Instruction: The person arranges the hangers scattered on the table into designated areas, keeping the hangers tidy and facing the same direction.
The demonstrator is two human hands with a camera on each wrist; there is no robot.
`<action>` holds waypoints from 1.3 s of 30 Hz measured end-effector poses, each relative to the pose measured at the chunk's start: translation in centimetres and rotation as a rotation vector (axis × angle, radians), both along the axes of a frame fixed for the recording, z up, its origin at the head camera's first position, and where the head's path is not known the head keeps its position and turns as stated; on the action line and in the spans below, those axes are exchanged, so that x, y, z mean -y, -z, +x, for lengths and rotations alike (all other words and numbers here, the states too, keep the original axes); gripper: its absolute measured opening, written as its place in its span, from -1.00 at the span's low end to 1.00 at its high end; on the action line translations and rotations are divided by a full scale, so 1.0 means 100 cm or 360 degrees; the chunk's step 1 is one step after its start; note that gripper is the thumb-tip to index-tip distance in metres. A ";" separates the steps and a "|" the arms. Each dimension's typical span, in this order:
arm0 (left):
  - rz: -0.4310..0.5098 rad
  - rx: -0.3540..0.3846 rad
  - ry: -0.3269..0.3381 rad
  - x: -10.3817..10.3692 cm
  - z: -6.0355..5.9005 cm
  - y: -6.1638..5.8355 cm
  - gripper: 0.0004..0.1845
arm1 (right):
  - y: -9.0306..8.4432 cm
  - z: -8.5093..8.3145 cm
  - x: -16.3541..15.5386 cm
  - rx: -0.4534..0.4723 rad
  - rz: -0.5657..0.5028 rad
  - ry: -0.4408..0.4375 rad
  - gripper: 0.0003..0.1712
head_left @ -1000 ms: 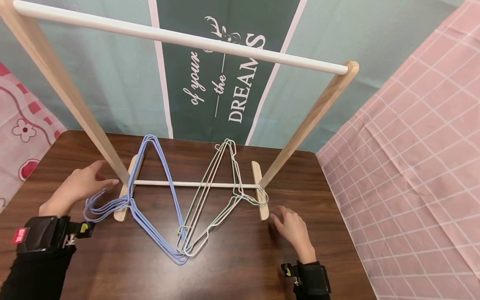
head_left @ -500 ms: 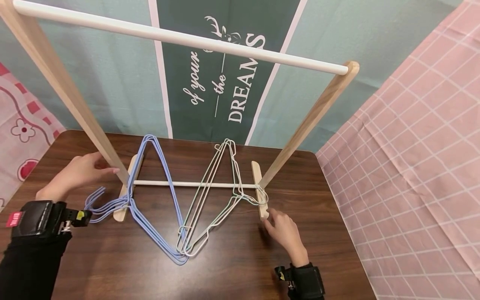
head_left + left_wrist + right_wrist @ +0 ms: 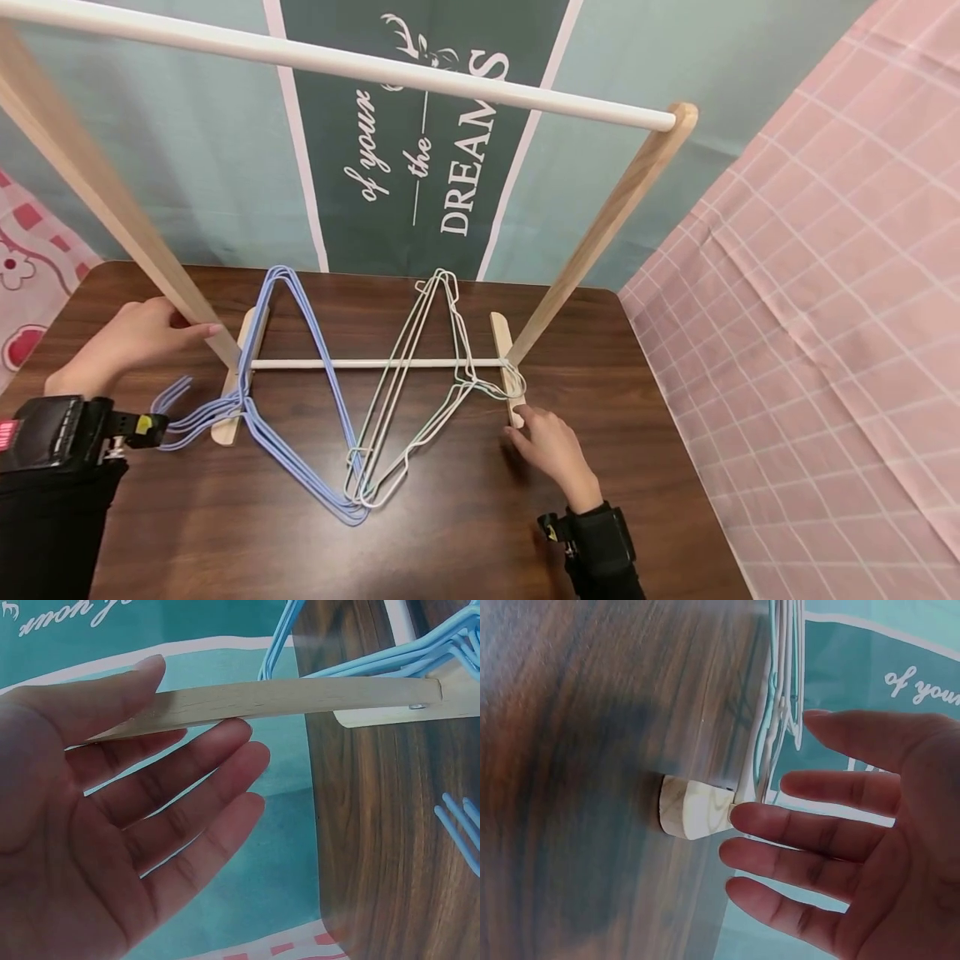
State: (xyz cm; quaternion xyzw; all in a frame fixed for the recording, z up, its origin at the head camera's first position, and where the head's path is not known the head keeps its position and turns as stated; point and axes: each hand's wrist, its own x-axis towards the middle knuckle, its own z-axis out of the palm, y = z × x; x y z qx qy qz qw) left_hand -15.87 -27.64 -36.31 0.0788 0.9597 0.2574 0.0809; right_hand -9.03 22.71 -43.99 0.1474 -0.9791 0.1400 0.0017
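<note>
A small clothes rack of pale wood with a white top rail [image 3: 420, 77] stands on the table. My left hand [image 3: 135, 337] holds the rack's left post [image 3: 120, 208] low down, thumb on one side and fingers on the other, as the left wrist view shows. My right hand [image 3: 551, 446] is at the front end of the right foot [image 3: 501, 333], fingers loosely extended and spread; whether they touch it I cannot tell. Several blue hangers [image 3: 300, 467] lie across the left foot. Several pale green and white hangers [image 3: 431, 429] lie to their right, hooks over the right foot.
A lower white bar [image 3: 360, 364] joins the two feet, with the hangers lying over it. Behind the brown table [image 3: 450, 550] hangs a green cloth [image 3: 247, 167] with printed lettering. A pink checked cloth [image 3: 810, 250] borders the right side.
My left hand has moved up and come round the left post. My right hand has shifted left to the right foot's front end. The head view has shifted slightly; the hangers lie unchanged.
</note>
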 end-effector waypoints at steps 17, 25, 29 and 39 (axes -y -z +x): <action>-0.0111 0.0034 -0.0073 0.007 0.003 -0.003 -0.46 | -0.018 -0.024 0.005 0.0136 0.0030 -0.0421 -0.75; -0.0146 0.0057 -0.0091 0.003 0.002 -0.001 -0.41 | -0.015 -0.029 0.010 0.0124 0.0117 -0.0575 -0.78; -0.0132 0.0085 -0.0073 0.001 0.000 -0.001 -0.41 | -0.014 -0.030 0.012 0.0107 0.0175 -0.0613 -0.76; -0.0107 0.0144 -0.0017 -0.002 -0.005 0.002 -0.41 | -0.011 -0.038 0.019 -0.0013 0.0260 -0.0633 -0.89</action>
